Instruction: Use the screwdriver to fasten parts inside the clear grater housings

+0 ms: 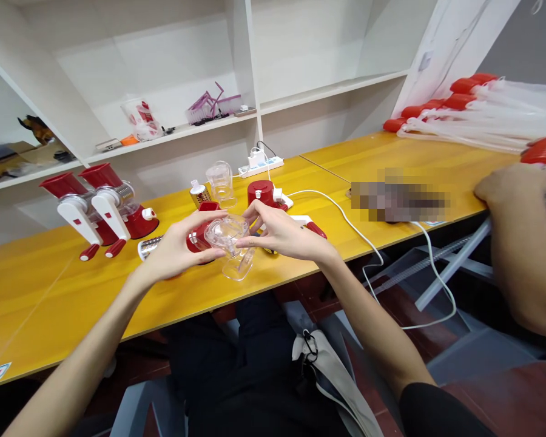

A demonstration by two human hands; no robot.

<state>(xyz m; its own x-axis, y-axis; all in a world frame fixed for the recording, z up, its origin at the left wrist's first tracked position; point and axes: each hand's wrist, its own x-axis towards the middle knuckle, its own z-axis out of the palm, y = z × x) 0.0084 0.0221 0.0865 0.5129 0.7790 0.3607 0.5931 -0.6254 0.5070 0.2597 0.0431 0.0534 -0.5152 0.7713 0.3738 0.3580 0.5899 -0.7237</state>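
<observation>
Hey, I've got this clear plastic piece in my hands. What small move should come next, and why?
Probably move the clear plastic housing toward the round red base with a white knob, just beyond your right hand. Your left hand helps hold it, and the two red-and-white hand-cranked graters on the left stand on similar red bases.

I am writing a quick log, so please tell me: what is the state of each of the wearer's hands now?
Left hand: holding the clear plastic part between thumb and fingers.
Right hand: holding the same part from the other side.
</observation>
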